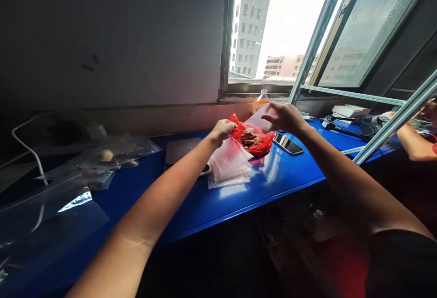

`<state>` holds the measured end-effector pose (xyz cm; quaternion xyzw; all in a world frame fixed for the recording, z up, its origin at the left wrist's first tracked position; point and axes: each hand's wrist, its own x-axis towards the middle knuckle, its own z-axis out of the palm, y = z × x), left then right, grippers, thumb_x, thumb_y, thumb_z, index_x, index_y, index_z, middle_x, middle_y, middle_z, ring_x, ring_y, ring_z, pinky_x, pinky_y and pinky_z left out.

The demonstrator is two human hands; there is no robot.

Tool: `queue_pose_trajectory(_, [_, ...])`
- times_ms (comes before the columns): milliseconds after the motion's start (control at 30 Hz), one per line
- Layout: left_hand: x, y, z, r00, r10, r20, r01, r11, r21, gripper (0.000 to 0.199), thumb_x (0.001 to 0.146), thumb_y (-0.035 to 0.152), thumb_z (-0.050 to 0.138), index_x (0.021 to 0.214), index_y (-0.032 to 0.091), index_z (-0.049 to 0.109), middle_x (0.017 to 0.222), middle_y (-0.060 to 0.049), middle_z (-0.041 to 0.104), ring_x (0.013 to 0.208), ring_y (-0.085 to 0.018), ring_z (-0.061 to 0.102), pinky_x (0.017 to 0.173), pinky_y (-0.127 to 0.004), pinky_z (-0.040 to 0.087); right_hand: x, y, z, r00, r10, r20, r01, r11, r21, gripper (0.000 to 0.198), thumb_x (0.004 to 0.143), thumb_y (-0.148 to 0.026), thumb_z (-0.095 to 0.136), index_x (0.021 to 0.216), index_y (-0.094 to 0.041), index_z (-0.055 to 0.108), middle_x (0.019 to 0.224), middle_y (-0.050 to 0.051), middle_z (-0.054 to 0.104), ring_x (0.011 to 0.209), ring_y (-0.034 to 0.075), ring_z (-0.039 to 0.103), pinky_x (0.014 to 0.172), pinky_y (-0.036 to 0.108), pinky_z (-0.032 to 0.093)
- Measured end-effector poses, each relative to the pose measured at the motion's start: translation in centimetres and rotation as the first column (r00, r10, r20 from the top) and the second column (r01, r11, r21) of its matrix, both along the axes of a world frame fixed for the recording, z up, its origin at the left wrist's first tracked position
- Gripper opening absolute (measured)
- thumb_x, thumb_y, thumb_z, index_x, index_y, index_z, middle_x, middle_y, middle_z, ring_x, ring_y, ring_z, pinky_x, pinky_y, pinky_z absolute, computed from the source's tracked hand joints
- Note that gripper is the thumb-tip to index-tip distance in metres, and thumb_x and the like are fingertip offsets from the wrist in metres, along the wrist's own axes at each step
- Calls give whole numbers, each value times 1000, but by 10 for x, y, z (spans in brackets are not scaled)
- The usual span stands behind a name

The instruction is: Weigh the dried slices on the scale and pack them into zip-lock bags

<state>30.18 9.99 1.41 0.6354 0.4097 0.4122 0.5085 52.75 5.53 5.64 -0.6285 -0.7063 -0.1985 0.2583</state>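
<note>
Over the table (pixel 269 185), our left hand (pixel 222 130) pinches the red bag (pixel 263 149), right hand (pixel 285 118) seemingly spread; tugging could spill brown pieces (pixel 251 139).

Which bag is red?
The red bag is the open one holding brown pieces, beside the phone. The plastic bags at far left are see-through instead.

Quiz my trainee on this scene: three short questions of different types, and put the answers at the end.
1. Which hand meets the left side of the thin red plastic bag?
2. True or false: the flat black rectangular phone lies to the left of that bag.
3. The small irregular pieces in the red bag look: A) green, B) brown, C) blue.

Key: 1. The left hand. 2. False; it lies to the right. 3. B.
</note>
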Motion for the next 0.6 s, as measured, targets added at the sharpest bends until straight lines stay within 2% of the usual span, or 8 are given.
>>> queue_pose_trajectory(67, [-4,-1,1,1000,4,-10,-4,1000,28,13,64,20,64,62,18,52,62,-1,57,65,-15,52,62,-29,38,-11,13,13,986,-3,168,16,997,-74,48,84,-55,60,111,-16,64,87,14,71,79,27,66,68,34,44])
queue_pose_trajectory(133, [-8,-3,1,1000,1,-26,0,999,48,13,63,20,64,60,18,52,61,-1,56,62,-13,50,60,-28,37,-17,23,22,970,-58,234,73,996,-56,54,86,-61,56,113,-15,63,90,16,70,81,27,65,70,34,43])
queue_pose_trajectory(300, [-21,-4,1,997,-16,-81,21,998,65,12,60,20,67,63,18,56,61,-1,55,63,-15,51,60,-29,37,-17,30,35,965,-154,211,148,988,45,54,91,-63,44,105,-14,64,86,16,69,83,30,64,74,38,41])
queue_pose_trajectory(467, [-29,-9,2,993,-31,-111,39,996,75,12,64,23,67,68,18,57,67,-3,57,68,-16,52,62,-30,38,-20,27,35,975,-126,182,107,988,113,50,95,-56,43,108,-11,62,85,16,67,84,29,63,78,41,40])
queue_pose_trajectory(600, [-33,-18,5,988,-56,-142,68,994,82,11,67,24,67,73,18,60,74,-4,61,72,-16,53,65,-29,39,-26,28,33,965,-130,228,99,985,144,49,99,-49,36,115,-10,61,83,15,66,85,26,64,78,41,39])
